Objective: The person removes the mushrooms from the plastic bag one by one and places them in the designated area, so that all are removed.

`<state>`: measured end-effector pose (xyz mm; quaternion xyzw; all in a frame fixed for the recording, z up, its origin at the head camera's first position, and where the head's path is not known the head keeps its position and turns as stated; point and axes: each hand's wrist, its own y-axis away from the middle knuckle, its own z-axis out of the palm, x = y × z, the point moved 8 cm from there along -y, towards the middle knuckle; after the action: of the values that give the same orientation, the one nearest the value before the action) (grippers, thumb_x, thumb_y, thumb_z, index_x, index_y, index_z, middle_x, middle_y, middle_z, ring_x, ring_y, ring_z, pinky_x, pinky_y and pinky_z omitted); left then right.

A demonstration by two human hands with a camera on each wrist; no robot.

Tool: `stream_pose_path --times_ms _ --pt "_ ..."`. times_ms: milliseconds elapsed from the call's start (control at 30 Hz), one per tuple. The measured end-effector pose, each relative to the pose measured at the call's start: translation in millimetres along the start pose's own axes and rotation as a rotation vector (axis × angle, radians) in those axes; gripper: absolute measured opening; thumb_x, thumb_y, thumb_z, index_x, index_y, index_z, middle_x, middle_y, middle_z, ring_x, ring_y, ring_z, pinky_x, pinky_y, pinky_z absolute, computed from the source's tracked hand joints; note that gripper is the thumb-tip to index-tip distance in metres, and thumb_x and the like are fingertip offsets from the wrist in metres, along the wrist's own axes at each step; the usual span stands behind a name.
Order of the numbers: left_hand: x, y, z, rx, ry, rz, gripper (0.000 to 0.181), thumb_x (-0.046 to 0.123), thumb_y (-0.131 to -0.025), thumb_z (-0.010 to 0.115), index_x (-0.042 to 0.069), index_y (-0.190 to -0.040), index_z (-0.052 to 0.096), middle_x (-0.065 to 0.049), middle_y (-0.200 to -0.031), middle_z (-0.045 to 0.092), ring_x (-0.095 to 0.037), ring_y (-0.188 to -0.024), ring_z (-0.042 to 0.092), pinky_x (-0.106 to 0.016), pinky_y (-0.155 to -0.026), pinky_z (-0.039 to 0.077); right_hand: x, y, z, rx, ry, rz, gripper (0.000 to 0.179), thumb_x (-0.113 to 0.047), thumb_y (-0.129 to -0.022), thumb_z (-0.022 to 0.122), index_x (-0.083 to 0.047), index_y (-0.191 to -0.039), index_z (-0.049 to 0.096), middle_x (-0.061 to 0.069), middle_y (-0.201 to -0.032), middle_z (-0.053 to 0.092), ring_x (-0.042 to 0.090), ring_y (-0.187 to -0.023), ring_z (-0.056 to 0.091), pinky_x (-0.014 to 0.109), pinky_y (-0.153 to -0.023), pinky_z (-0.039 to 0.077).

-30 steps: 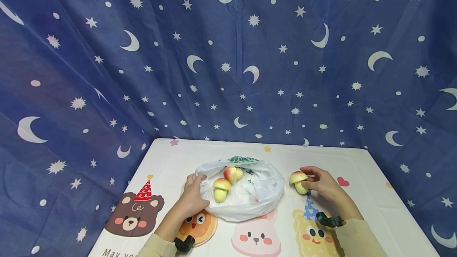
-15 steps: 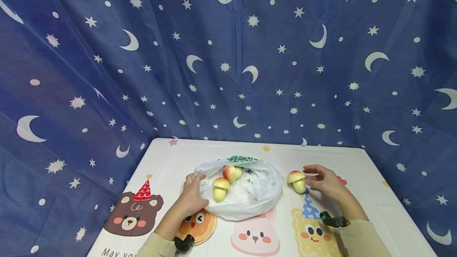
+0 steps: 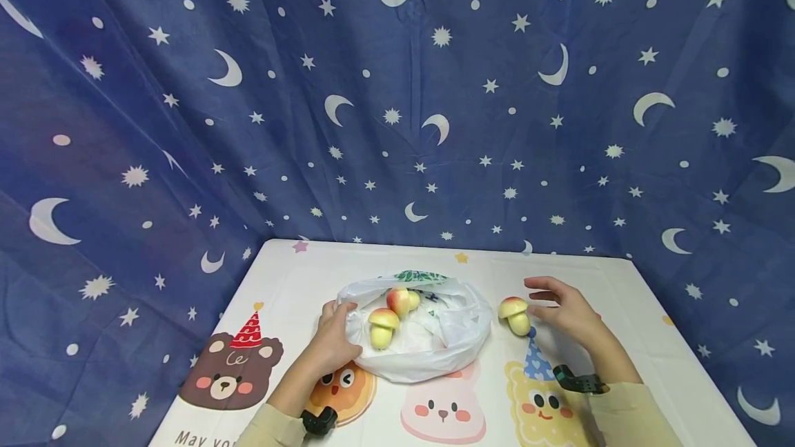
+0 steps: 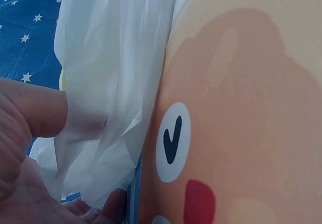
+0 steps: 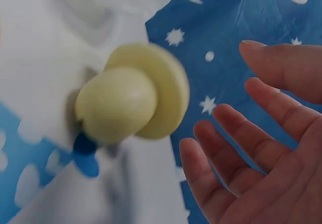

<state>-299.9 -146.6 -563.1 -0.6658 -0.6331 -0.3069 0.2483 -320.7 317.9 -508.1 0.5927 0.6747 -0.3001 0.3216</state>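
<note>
A white plastic bag (image 3: 428, 364) lies with its mouth spread wide. My left hand (image 3: 335, 342) grips its left rim; in the left wrist view the thumb (image 4: 43, 108) goes behind the thin plastic and the fingertips (image 4: 115, 206) show below. Inside the bag are two toy mushrooms, one upright mushroom (image 3: 382, 328) and one mushroom lying on its side (image 3: 400, 301), both with yellow stems and red-yellow caps. A third toy mushroom (image 3: 515, 316) stands on the table right of the bag. Beside it my right hand (image 3: 568, 308) is held with fingers extended, apart from it in the right wrist view.
The table has a white cloth (image 3: 497, 392) printed with cartoon figures, including a brown bear (image 3: 230, 378). A blue curtain (image 3: 397, 88) with moons and stars hangs behind the table and along its sides.
My right hand has let go of the third mushroom and drawn back to the right, its fingers spreading. The mushroom stays standing. My left hand keeps its hold on the bag's rim.
</note>
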Motion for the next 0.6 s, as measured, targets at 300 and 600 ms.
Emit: stream_pose_path --times_ms 300,600 --pt "0.3 0.7 -0.5 -0.001 0.016 -0.005 0.086 0.004 -0.070 0.085 0.005 -0.149 0.052 -0.026 -0.163 0.030 -0.047 -0.146 0.042 -0.066 -0.115 0.045 -43 0.6 8 -0.042 -0.097 -0.091 0.056 -0.009 -0.096 0.078 -0.007 -0.149 0.059 0.021 -0.150 0.062 0.043 -0.131 0.065 0.020 -0.091 0.058" --pt "1.4 1.9 -1.5 -0.008 0.023 -0.016 0.085 0.004 -0.072 0.084 0.006 -0.150 0.052 -0.026 -0.164 0.029 -0.046 -0.143 0.044 -0.064 -0.113 0.047 -70 -2.0 35 -0.105 -0.169 -0.183 0.052 -0.005 -0.095 0.076 -0.004 -0.145 0.061 0.022 -0.148 0.061 0.046 -0.128 0.065 0.021 -0.090 0.060"
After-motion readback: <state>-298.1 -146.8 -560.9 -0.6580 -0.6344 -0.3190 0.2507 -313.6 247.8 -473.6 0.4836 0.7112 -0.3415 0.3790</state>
